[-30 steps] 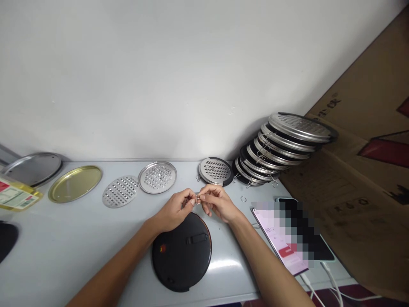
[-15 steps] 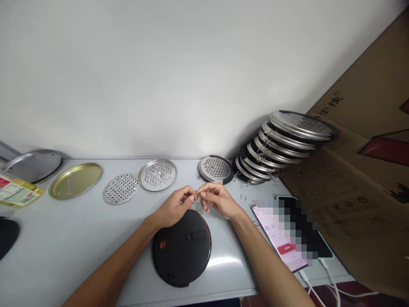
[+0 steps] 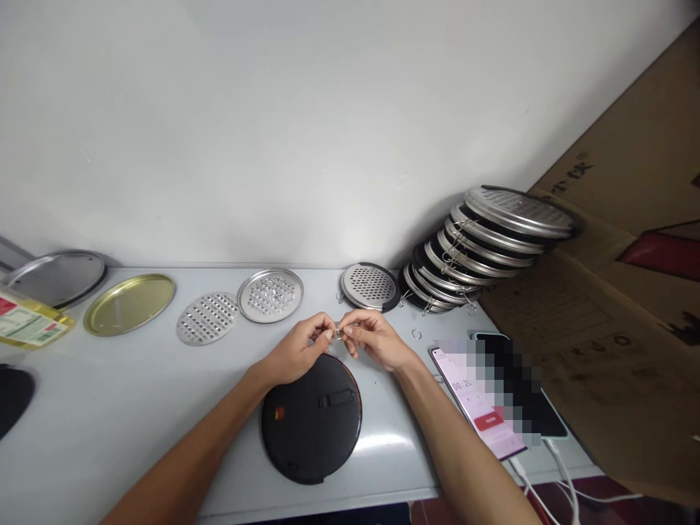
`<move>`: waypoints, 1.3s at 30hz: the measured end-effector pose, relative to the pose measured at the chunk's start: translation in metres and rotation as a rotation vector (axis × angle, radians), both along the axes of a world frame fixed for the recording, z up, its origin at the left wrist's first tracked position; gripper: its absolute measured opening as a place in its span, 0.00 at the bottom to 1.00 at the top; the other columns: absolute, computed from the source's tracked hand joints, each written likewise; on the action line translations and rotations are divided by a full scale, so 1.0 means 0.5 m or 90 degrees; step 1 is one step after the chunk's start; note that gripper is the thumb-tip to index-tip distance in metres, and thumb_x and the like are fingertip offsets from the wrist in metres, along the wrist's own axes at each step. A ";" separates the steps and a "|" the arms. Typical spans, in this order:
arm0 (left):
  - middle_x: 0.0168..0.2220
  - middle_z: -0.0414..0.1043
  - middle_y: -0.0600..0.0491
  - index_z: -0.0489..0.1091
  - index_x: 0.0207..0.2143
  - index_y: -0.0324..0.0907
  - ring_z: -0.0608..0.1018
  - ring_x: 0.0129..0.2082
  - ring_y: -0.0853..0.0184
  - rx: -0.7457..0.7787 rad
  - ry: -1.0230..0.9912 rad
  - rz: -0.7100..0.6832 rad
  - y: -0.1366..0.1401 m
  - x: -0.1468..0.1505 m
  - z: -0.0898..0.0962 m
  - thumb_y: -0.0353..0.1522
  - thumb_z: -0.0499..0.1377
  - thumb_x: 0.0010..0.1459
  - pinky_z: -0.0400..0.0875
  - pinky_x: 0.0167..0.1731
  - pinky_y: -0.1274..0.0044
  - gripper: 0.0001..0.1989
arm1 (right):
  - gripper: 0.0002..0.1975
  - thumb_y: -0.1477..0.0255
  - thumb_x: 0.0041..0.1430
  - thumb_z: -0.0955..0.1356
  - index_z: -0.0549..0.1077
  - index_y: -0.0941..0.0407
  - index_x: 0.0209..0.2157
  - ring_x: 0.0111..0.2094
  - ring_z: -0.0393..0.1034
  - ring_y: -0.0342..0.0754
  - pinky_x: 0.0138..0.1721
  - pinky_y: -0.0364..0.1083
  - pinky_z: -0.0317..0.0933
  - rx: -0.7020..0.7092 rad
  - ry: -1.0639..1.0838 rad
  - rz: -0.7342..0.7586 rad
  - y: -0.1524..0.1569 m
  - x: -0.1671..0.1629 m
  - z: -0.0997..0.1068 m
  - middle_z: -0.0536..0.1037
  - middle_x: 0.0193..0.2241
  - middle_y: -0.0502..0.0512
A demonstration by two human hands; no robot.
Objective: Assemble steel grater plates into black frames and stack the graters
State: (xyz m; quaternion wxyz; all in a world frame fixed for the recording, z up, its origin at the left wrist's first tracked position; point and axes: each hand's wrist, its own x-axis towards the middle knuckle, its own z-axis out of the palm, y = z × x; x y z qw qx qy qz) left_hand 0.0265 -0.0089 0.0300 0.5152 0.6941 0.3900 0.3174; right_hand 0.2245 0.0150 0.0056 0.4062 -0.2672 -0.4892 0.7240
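Thumbs and forefingers nearly closed, the left hand [image 3: 298, 351] and right hand [image 3: 380, 341] pinch a small shiny metal ring [image 3: 337, 335] between them, its finer shape too small to tell. At 7 o'clock from that ring, a round matte-black disc [image 3: 311, 434] with a black clip lies on the pale grey tabletop [image 3: 109, 408]. A loose thin silver ring [image 3: 416, 335] lies at 3 o'clock, a round black-edged metal grater [image 3: 369, 286] at 1 o'clock, and a leaning stack of silver-and-black round graters [image 3: 481, 251] at 2 o'clock. At 10 o'clock sits a silver rimmed round grating plate [image 3: 270, 294].

Open tabletop [image 3: 136, 394] left, disc stack [image 3: 481, 248] blocking right
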 end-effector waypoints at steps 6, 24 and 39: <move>0.30 0.61 0.58 0.63 0.34 0.43 0.67 0.30 0.70 0.005 0.006 -0.008 0.001 -0.001 -0.002 0.36 0.49 0.67 0.64 0.34 0.77 0.09 | 0.08 0.67 0.55 0.74 0.79 0.57 0.34 0.20 0.68 0.39 0.20 0.38 0.65 -0.011 0.011 -0.008 0.000 -0.002 0.002 0.75 0.23 0.47; 0.30 0.62 0.58 0.64 0.34 0.43 0.67 0.30 0.70 0.011 0.021 -0.017 0.004 -0.004 -0.008 0.37 0.49 0.66 0.62 0.33 0.77 0.10 | 0.09 0.66 0.57 0.74 0.78 0.58 0.34 0.20 0.69 0.40 0.23 0.40 0.67 -0.001 0.017 0.025 -0.001 -0.001 -0.015 0.75 0.21 0.49; 0.29 0.61 0.58 0.62 0.34 0.43 0.65 0.29 0.70 0.042 0.006 0.017 0.001 0.005 -0.008 0.35 0.50 0.65 0.61 0.33 0.77 0.07 | 0.10 0.65 0.55 0.75 0.77 0.57 0.34 0.20 0.70 0.40 0.19 0.39 0.68 -0.041 0.051 -0.008 -0.003 -0.013 -0.008 0.75 0.24 0.48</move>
